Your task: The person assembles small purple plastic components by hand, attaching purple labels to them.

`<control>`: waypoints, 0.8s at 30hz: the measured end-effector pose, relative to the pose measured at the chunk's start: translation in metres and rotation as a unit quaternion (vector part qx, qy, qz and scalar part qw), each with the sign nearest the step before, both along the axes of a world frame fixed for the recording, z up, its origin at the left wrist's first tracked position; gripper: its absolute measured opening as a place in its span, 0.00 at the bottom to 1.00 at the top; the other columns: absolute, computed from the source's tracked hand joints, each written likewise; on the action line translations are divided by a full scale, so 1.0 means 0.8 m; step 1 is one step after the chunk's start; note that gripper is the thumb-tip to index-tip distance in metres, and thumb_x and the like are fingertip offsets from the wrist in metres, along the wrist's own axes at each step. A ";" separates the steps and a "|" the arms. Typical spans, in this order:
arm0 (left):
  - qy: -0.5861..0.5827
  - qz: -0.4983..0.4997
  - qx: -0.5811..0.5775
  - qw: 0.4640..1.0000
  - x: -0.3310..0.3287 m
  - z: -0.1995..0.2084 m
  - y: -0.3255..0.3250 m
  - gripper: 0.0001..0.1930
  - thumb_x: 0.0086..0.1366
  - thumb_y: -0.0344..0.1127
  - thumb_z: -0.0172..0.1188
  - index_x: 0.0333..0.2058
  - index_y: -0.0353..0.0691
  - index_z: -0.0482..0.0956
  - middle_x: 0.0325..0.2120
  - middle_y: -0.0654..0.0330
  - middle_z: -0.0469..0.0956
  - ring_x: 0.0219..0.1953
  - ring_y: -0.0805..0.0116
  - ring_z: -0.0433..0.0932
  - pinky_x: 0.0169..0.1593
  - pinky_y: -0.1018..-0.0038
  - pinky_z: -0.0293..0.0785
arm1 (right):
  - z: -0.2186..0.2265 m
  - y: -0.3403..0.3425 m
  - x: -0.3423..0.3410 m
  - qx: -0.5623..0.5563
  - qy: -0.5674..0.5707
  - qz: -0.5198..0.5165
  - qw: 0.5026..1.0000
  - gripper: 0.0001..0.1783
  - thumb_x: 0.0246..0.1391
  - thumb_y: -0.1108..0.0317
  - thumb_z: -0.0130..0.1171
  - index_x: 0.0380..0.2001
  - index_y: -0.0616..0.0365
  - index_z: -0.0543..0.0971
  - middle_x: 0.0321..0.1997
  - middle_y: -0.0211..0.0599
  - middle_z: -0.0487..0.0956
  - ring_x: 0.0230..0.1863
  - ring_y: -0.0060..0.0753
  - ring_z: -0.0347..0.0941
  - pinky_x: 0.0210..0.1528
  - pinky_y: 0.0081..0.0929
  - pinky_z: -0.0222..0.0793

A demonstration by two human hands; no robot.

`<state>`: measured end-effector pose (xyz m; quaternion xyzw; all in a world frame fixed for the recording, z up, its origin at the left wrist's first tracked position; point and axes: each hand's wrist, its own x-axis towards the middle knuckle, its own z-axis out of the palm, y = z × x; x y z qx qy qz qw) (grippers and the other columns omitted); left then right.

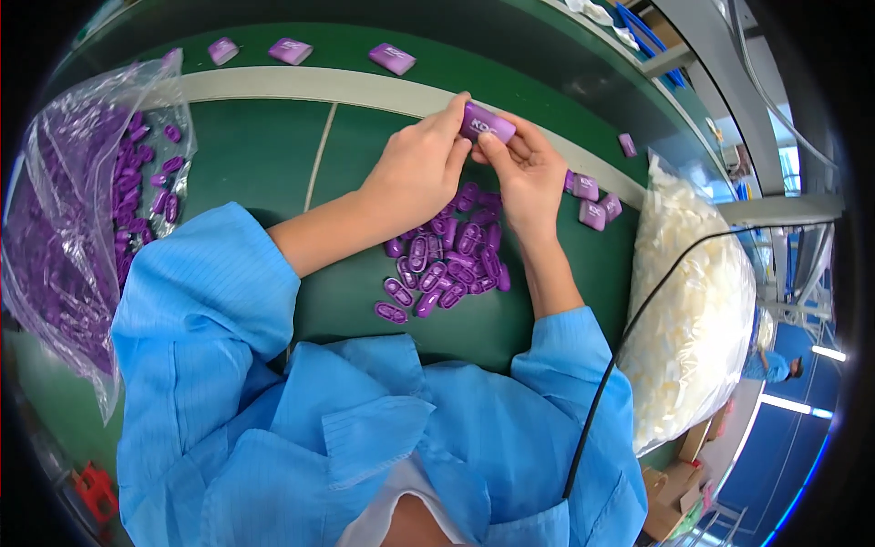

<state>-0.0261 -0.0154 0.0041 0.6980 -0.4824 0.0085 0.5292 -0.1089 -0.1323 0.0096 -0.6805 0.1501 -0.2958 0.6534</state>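
A small, glossy purple case (490, 125) with pale lettering is held up between both hands, above the far edge of the green table. My left hand (417, 162) grips its left end, fingers closed around it. On its right side my right hand (529, 173) has the thumb pressed on the front face and the other fingers behind. Just below the hands lies a loose pile of oval purple plastic parts (456, 257), some showing hollow insides. To the right of my right hand, several similar purple cases (592, 215) sit close together.
Several purple cases (392, 59) are spaced along the green strip behind the pale rail (246, 86). A clear bag of purple parts (68, 201) lies at left, and a bag of cream-coloured pieces (688, 310) at right. A black cable (629, 328) hangs beside my right arm.
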 end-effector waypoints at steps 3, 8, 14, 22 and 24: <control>-0.042 0.008 -0.003 0.999 -0.010 0.011 -0.023 0.22 0.58 0.26 0.47 0.51 0.26 0.58 0.38 0.42 0.71 0.37 0.45 0.73 0.39 0.61 0.71 | 0.008 -0.005 -0.001 -0.031 -0.057 -0.040 0.997 0.14 0.49 0.79 0.55 0.40 0.73 0.71 0.35 0.44 0.77 0.34 0.26 0.75 0.37 0.20 0.74; -0.097 0.024 0.010 0.995 -0.013 0.014 -0.056 0.24 0.59 0.27 0.48 0.54 0.28 0.55 0.41 0.40 0.69 0.39 0.43 0.72 0.41 0.60 0.70 | 0.002 -0.024 -0.002 -0.015 -0.083 -0.082 0.993 0.14 0.49 0.79 0.55 0.41 0.73 0.71 0.36 0.45 0.77 0.33 0.27 0.75 0.37 0.21 0.74; 0.024 -0.080 0.083 0.993 0.030 0.033 -0.046 0.24 0.61 0.32 0.47 0.54 0.30 0.56 0.39 0.41 0.71 0.37 0.47 0.74 0.41 0.64 0.70 | 0.011 -0.052 -0.004 0.043 0.002 0.010 0.999 0.15 0.49 0.76 0.56 0.42 0.71 0.71 0.34 0.41 0.78 0.29 0.24 0.75 0.33 0.18 0.73; -0.051 0.008 -0.033 0.998 0.007 0.011 -0.053 0.18 0.62 0.31 0.43 0.45 0.21 0.61 0.33 0.38 0.72 0.33 0.42 0.73 0.38 0.58 0.69 | 0.009 -0.023 0.005 -0.031 -0.052 -0.035 0.998 0.14 0.49 0.79 0.56 0.40 0.72 0.72 0.35 0.45 0.78 0.33 0.27 0.76 0.37 0.21 0.76; -0.032 -0.008 -0.040 0.999 0.009 0.002 -0.060 0.18 0.62 0.32 0.44 0.46 0.24 0.62 0.34 0.39 0.72 0.34 0.43 0.73 0.39 0.58 0.69 | -0.005 -0.025 0.008 -0.065 -0.080 -0.053 0.993 0.13 0.49 0.79 0.56 0.39 0.73 0.72 0.34 0.46 0.78 0.34 0.29 0.76 0.38 0.22 0.76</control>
